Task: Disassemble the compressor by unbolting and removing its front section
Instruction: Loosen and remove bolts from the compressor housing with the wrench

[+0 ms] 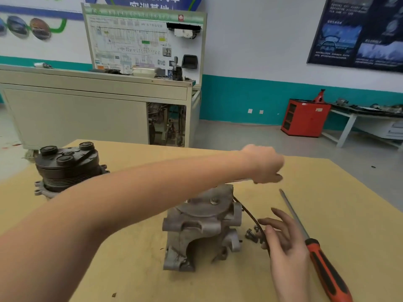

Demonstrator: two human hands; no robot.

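Yellow-brown board covers the worktop [130, 269] that carries everything. At ten o'clock stands the black pulleyed front section [67, 166], well apart from the grey compressor body [202, 227], which sits near the middle toward six o'clock. By that, the unbolting looks done and the front section is already off; the step in hand seems to be clearing the loose parts.

The left forearm crosses above the body from eight o'clock. The left hand [265, 164] hangs over the worktop at one o'clock of the body, fingers curled downward. It is blurred. A thin pale streak shows under the wrist, perhaps a long bolt, but I cannot tell whether the hand grips it or is merely clenched.

Just right of the body lie a few small bolts [250, 234] and a thin black ring [249, 215] curving away from it. The right hand [283, 236], at four o'clock, is released, its fingers loosely spread over the ring's lower stretch and holding nothing.

Beside it lies the orange-handled screwdriver [322, 267], shaft toward eleven o'clock, untouched.

The next move probably calls for setting down whatever the left hand carries, clear of the bolts, and gathering the fasteners.
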